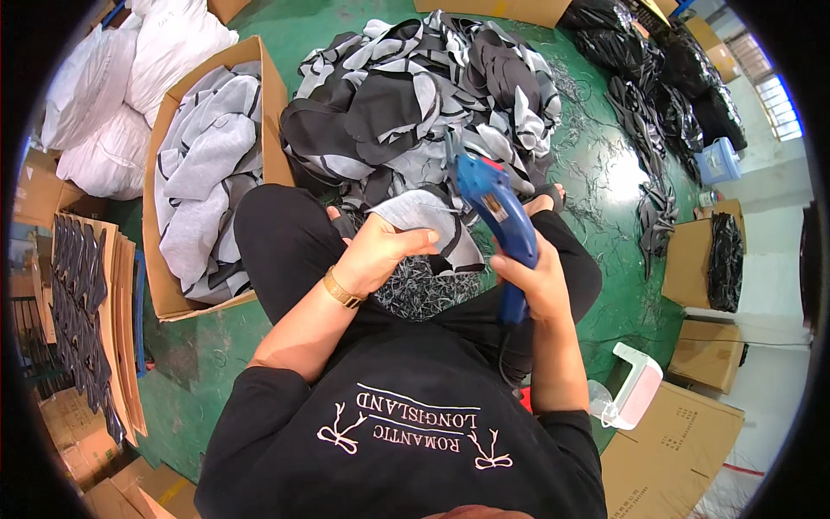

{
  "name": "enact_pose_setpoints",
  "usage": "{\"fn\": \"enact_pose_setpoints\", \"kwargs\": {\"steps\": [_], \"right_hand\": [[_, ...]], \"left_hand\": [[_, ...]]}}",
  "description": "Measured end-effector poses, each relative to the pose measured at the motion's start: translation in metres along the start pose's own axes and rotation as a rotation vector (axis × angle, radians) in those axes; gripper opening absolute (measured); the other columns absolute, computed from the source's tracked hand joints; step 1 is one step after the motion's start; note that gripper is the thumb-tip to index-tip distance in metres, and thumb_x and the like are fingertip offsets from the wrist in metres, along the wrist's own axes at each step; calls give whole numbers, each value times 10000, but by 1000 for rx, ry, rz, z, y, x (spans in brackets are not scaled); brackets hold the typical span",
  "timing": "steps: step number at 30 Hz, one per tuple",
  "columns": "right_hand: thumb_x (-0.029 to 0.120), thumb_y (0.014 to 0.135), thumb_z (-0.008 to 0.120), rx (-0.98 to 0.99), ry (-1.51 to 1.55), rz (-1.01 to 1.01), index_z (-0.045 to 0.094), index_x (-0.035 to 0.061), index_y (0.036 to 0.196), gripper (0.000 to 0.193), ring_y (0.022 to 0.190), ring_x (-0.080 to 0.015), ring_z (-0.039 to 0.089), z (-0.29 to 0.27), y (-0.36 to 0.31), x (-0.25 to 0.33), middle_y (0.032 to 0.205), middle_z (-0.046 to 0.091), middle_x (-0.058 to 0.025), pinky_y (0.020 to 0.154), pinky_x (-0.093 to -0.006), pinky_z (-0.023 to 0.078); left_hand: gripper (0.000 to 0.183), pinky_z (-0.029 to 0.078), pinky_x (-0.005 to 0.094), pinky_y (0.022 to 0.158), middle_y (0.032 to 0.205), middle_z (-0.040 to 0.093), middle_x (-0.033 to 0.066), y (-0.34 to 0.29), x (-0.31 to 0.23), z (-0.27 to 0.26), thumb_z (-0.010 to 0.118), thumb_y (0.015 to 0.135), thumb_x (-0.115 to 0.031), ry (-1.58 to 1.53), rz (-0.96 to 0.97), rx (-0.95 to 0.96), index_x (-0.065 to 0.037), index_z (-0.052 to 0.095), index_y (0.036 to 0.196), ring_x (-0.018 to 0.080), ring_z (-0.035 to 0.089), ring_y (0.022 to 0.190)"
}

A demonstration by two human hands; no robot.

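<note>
My left hand (378, 249) is closed on a grey-and-black fabric piece (415, 212), pinching its edge between thumb and fingers. My right hand (540, 275) wraps round the handle of blue electric scissors (494, 195). Their narrow metal tip points away from me, close to the right of the held fabric; I cannot tell whether it touches. From the rear of the tool a dark cord runs down beside my right forearm. Just beyond my hands rises a large heap of similar grey and black fabric pieces (380, 117). Thin fabric scraps (419, 290) lie between my legs.
At the left stands an open cardboard box (275, 130) filled with fabric pieces, white sacks (177, 56) behind it. Black bags (605, 43) and dark strips (653, 208) lie at the right. A white-and-pink device (635, 389) stands near my right elbow. Loose threads litter the green floor (584, 151).
</note>
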State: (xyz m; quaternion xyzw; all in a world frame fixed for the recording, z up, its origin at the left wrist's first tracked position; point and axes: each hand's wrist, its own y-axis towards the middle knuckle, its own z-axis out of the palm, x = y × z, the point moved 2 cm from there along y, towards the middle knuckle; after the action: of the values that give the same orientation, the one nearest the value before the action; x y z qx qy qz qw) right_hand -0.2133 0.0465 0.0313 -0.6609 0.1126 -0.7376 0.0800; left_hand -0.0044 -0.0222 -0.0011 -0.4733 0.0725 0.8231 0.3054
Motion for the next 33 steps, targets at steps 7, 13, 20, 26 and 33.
{"fn": "enact_pose_setpoints", "kwargs": {"steps": [7, 13, 20, 26, 33], "right_hand": [[112, 683, 771, 14, -250, -101, 582, -11, 1059, 438, 692, -92, 557, 21, 22, -12, 794, 604, -28, 649, -249, 468], [127, 703, 725, -25, -11, 41, 571, -26, 1053, 412, 663, -127, 570, -4, -7, -20, 853, 590, -51, 612, -262, 471], [89, 684, 720, 85, -32, 198, 578, -35, 1037, 400, 648, -133, 576, -14, -40, -34, 872, 596, -65, 585, -271, 488], [73, 687, 714, 69, -34, 247, 575, -33, 1070, 421, 658, -126, 579, -21, -50, -35, 902, 605, -71, 577, -266, 491], [88, 702, 713, 90, -66, 231, 587, -22, 1042, 379, 650, -106, 555, -22, -50, -26, 848, 607, -47, 590, -256, 458]], "left_hand": [[245, 541, 272, 761, 1024, 655, 38, 1, 15, 4, 602, 919, -154, -194, -103, -61, -36, 592, 1134, 135, 642, 917], [159, 548, 202, 605, 944, 670, 34, 4, 17, -12, 614, 884, -64, -302, -51, -225, -18, 621, 1035, 107, 663, 803], [215, 556, 295, 757, 1008, 664, 70, 8, 14, -12, 607, 867, -7, -356, -35, -197, 8, 598, 1081, 170, 660, 890], [248, 530, 264, 757, 1017, 658, 49, 9, 10, -12, 642, 844, -11, -210, 44, -155, -14, 605, 1089, 135, 644, 890], [225, 491, 238, 746, 978, 649, 17, 5, 2, -10, 646, 838, -2, -10, 100, -133, -1, 608, 1060, 97, 615, 859]]}}
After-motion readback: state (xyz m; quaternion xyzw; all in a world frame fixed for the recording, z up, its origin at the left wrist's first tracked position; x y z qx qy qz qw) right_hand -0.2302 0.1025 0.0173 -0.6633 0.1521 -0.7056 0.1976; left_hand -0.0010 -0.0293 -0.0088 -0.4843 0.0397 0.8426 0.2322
